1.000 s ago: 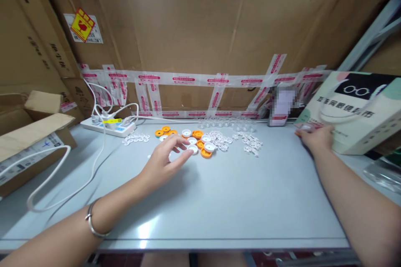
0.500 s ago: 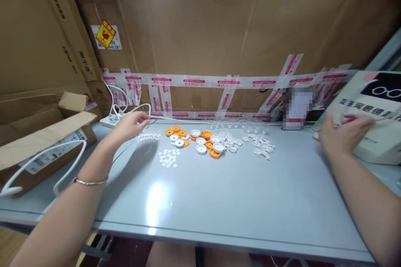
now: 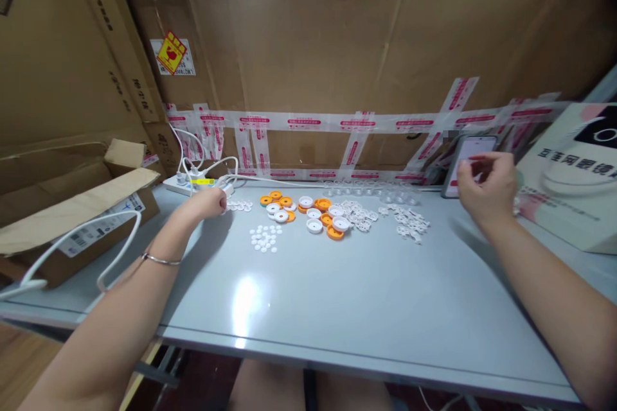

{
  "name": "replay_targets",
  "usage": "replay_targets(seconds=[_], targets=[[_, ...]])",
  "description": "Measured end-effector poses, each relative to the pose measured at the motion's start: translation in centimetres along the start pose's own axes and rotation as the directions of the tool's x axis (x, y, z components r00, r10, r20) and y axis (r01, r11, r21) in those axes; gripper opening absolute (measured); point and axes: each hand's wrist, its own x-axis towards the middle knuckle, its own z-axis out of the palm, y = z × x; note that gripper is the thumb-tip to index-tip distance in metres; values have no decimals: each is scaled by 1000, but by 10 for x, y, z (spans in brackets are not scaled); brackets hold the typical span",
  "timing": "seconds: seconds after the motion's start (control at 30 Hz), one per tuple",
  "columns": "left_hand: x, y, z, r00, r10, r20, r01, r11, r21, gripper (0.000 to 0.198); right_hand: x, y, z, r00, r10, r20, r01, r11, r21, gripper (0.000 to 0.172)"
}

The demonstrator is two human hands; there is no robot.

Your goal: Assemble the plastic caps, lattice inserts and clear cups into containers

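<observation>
Left hand [image 3: 211, 203] closed, grip unclear; right hand [image 3: 489, 190] loosely curled before phone [image 3: 468, 148], long axis upright, leaning right

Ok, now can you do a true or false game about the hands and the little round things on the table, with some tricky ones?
1. The left hand is near the power strip. True.

2. The bracelet is on the right wrist. False: the bracelet is on the left wrist.

3. Orange and white round pieces lie on the table. True.

4. The small white discs are all inside the cardboard box. False: a cluster of small white discs lies on the table.

5. The phone is under the left hand. False: the phone stands tilted at the back, by the right hand.
</observation>
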Motion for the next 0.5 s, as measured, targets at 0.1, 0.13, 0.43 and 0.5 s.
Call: replay_targets(seconds=[0.1, 0.13, 0.43, 0.5], targets=[[-6, 12, -9, 998, 13, -69, -14, 1000, -15, 12, 1, -7, -1, 999, -29, -17, 30, 999, 43, 17], [-11, 20, -13, 994, 30, -102, -33, 999, -26, 14, 1, -11, -2, 999, -37, -28, 39, 998, 58, 16], [-60, 156, -7, 709, 690, -144, -688, 632, -357, 14, -15, -63, 2, 967, -217, 132, 183, 956, 229, 11], [-60, 167, 5, 688, 714, -125, -702, 613, -362, 14, -22, -71, 5, 938, -282, 202, 224, 937, 269, 10]])
